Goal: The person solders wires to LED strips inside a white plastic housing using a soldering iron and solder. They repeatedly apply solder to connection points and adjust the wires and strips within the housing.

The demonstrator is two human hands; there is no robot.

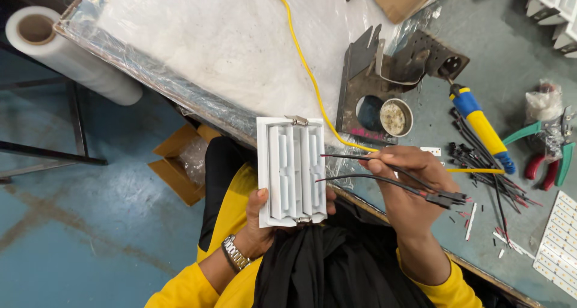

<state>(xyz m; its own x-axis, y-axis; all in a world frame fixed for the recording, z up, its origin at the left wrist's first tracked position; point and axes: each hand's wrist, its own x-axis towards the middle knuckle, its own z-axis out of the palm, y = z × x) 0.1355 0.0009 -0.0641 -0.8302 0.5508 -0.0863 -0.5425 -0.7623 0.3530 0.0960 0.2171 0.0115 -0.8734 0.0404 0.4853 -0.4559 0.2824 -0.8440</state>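
**White housing in one hand, wire pair in the other**

We see a white rectangular housing (pixel 291 171), prob. plastic or painted metal, w/ a flat outer frame and long ribbed slats running lengthwise inside. A small metal spring clip sits at its top edge, another at the bottom. It is held upright over the lap, just off the table (pixel 421 97) edge, not resting on it.

Our left hand (pixel 264 224) is clamped on the housing's lower part: thumb on the front frame, fingers wrapped behind. A metal wristwatch (pixel 235 253) shows on that wrist, yellow sleeve below.

Our right hand (pixel 409 185) is closed in a pinch on a wire pair (pixel 384 174), thin, dark and reddish, glossy insulation. The free ends reach left across the housing's right side; whether they touch it we cannot tell. The other end carries a small black connector (pixel 448 198) by the wrist.

On the grey-green table nearby: a soldering iron (pixel 481 125) w/ blue-yellow handle, a heap of loose black and red wires (pixel 481 164), a round tin (pixel 395 117) set in a dark metal stand, green and red-handled pliers (pixel 544 152), white LED strips (pixel 562 236) at the right edge. A yellow cable (pixel 300 55) crosses a crinkled plastic sheet (pixel 210 37); a roll of clear film (pixel 66 49) lies far left.
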